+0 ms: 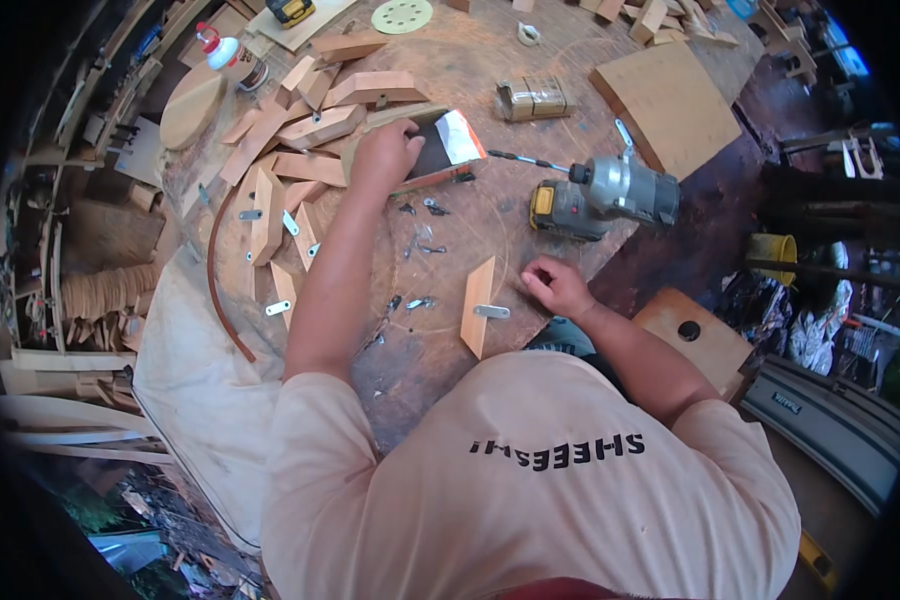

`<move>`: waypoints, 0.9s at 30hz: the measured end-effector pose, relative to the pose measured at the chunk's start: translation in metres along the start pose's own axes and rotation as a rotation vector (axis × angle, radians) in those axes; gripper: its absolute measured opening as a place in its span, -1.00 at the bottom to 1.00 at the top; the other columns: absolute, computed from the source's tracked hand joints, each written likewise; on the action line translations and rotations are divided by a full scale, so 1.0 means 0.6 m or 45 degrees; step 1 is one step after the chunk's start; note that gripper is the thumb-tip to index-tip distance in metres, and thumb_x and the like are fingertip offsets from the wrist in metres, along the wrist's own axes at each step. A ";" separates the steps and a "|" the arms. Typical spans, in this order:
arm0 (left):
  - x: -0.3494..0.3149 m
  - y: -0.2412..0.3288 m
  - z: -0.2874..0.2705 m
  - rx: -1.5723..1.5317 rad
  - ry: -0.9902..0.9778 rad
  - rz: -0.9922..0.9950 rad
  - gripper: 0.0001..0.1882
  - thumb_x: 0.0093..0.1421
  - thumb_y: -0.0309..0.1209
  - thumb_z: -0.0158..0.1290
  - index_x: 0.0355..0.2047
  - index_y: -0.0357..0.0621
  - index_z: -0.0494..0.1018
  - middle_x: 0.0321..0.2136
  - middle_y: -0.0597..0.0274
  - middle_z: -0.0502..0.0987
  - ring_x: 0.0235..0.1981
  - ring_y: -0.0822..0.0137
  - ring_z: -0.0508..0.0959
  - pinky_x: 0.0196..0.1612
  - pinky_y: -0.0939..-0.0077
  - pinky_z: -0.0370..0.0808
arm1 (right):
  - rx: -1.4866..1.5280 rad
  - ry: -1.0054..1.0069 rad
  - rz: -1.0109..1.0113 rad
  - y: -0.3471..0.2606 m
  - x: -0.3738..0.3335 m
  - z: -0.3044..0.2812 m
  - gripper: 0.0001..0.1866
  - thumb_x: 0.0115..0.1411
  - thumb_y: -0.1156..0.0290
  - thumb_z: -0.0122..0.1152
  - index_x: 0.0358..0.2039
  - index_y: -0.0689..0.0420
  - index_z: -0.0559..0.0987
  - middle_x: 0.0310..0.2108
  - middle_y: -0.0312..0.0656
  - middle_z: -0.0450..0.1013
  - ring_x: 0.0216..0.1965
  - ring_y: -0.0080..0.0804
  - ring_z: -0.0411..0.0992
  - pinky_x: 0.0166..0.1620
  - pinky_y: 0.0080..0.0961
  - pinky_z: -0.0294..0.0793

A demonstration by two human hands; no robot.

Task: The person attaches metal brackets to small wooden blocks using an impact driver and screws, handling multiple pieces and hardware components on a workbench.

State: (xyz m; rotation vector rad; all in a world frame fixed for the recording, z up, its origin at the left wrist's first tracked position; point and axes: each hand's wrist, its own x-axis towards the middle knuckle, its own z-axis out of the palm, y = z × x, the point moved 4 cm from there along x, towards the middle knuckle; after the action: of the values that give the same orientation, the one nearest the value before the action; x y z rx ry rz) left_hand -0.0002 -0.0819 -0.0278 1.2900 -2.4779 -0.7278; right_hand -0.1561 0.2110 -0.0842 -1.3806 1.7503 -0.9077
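My left hand (382,156) reaches into an open cardboard box (432,180) with a white and orange flap; its fingertips are hidden there. Close to the table's near edge, my right hand (558,287) has its fingers curled, and what they hold, if anything, is out of sight. Just left of it lies an angled wood piece (477,290) with a metal bracket (491,311) across it. A cordless driver (620,190) with a long bit rests on its side beyond my right hand. Loose small screws (422,302) and dark hardware (433,207) are scattered between my arms.
Cut wood blocks (315,128), some with metal tabs, are heaped at the left. A glue bottle (232,60) stands behind them. A taped bundle (536,98) and a square board (667,105) lie at the far right. A curved brown strip (216,285) follows the left edge.
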 end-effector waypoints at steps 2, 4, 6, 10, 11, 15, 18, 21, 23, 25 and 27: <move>0.001 0.008 0.005 0.099 0.113 -0.141 -0.77 0.09 -0.27 0.12 -0.27 -0.04 0.58 -0.32 0.05 0.59 -0.24 0.07 0.57 -0.15 0.22 0.49 | 0.033 -0.012 0.022 0.000 0.001 -0.001 -0.78 0.11 0.25 0.23 -0.44 0.15 0.53 -0.58 -0.17 0.45 -0.56 -0.34 0.43 -0.44 -0.44 0.41; -0.009 0.014 0.013 0.134 0.116 -0.234 -0.77 0.08 -0.25 0.14 -0.26 0.00 0.58 -0.32 0.07 0.60 -0.24 0.08 0.57 -0.15 0.22 0.49 | 0.055 -0.012 0.031 0.000 0.000 -0.001 -0.78 0.11 0.24 0.23 -0.44 0.15 0.53 -0.56 -0.16 0.45 -0.55 -0.32 0.43 -0.43 -0.43 0.41; 0.005 0.025 0.015 0.163 0.134 -0.318 -0.76 0.08 -0.23 0.15 -0.25 0.03 0.59 -0.31 0.09 0.60 -0.23 0.09 0.58 -0.15 0.22 0.49 | 0.059 0.002 -0.070 -0.003 0.000 0.001 -0.77 0.11 0.24 0.23 -0.44 0.15 0.53 -0.55 -0.16 0.46 -0.54 -0.32 0.44 -0.43 -0.43 0.41; 0.003 0.026 0.016 0.190 0.189 -0.338 -0.82 0.06 -0.25 0.16 -0.31 0.09 0.61 -0.32 0.12 0.60 -0.23 0.09 0.57 -0.15 0.22 0.49 | 0.059 -0.007 -0.027 -0.009 -0.001 -0.007 -0.76 0.12 0.24 0.22 -0.45 0.16 0.52 -0.55 -0.14 0.46 -0.52 -0.32 0.45 -0.41 -0.42 0.41; 0.004 0.028 0.017 0.173 0.189 -0.297 -0.82 0.06 -0.25 0.16 -0.31 0.09 0.60 -0.33 0.12 0.60 -0.24 0.08 0.57 -0.16 0.22 0.49 | 0.069 0.009 -0.031 -0.009 -0.003 -0.008 -0.76 0.12 0.24 0.22 -0.45 0.16 0.52 -0.55 -0.14 0.46 -0.52 -0.32 0.45 -0.41 -0.42 0.41; 0.000 0.025 0.018 0.164 0.209 -0.203 -0.84 0.06 -0.28 0.15 -0.33 0.07 0.60 -0.35 0.10 0.60 -0.28 0.07 0.58 -0.19 0.22 0.49 | 0.066 0.032 -0.072 -0.013 -0.006 -0.006 -0.76 0.12 0.25 0.21 -0.46 0.17 0.52 -0.55 -0.12 0.46 -0.52 -0.25 0.45 -0.41 -0.39 0.42; -0.005 0.026 0.018 0.107 0.242 -0.197 -0.85 0.06 -0.29 0.13 -0.33 0.09 0.59 -0.37 0.09 0.59 -0.31 0.04 0.57 -0.19 0.20 0.49 | 0.039 0.057 -0.107 -0.012 -0.004 -0.003 -0.76 0.12 0.24 0.20 -0.47 0.17 0.51 -0.54 -0.10 0.47 -0.51 -0.21 0.46 -0.41 -0.36 0.42; -0.018 0.023 0.005 -0.284 0.301 -0.105 -0.88 0.14 -0.37 0.08 -0.38 -0.12 0.56 -0.35 0.13 0.61 -0.35 0.26 0.60 -0.32 0.43 0.50 | 0.030 0.066 -0.107 -0.015 -0.011 -0.006 -0.76 0.12 0.24 0.20 -0.47 0.17 0.51 -0.53 -0.09 0.47 -0.50 -0.19 0.46 -0.41 -0.35 0.42; -0.037 0.028 -0.008 -0.622 0.341 -0.007 -0.87 0.18 -0.40 0.05 -0.38 -0.19 0.53 -0.32 0.16 0.61 -0.36 0.35 0.60 -0.36 0.53 0.49 | 0.030 0.074 -0.100 -0.013 -0.012 -0.007 -0.76 0.11 0.24 0.20 -0.47 0.17 0.51 -0.52 -0.09 0.48 -0.50 -0.18 0.46 -0.41 -0.34 0.42; -0.097 0.031 -0.011 -1.231 0.436 -0.152 -0.89 0.25 -0.43 -0.01 -0.29 -0.22 0.44 -0.28 0.19 0.58 -0.35 0.46 0.57 -0.37 0.67 0.46 | -0.002 0.076 -0.123 -0.004 -0.013 -0.004 -0.77 0.12 0.25 0.22 -0.46 0.16 0.52 -0.54 -0.13 0.47 -0.53 -0.29 0.45 -0.43 -0.40 0.41; -0.180 0.049 -0.013 -1.393 0.342 -0.157 -0.85 0.27 -0.43 -0.03 -0.17 -0.17 0.35 -0.28 0.16 0.57 -0.36 0.43 0.56 -0.37 0.62 0.47 | 0.079 0.075 -0.102 0.003 -0.015 0.001 -0.77 0.12 0.26 0.22 -0.45 0.17 0.53 -0.56 -0.16 0.47 -0.54 -0.38 0.43 -0.43 -0.44 0.40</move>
State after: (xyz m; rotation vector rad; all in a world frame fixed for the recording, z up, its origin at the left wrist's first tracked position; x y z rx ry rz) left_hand 0.0449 0.0180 -0.0052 0.9717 -1.3640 -1.5046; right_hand -0.1551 0.2201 -0.0850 -1.4046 1.7059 -1.0474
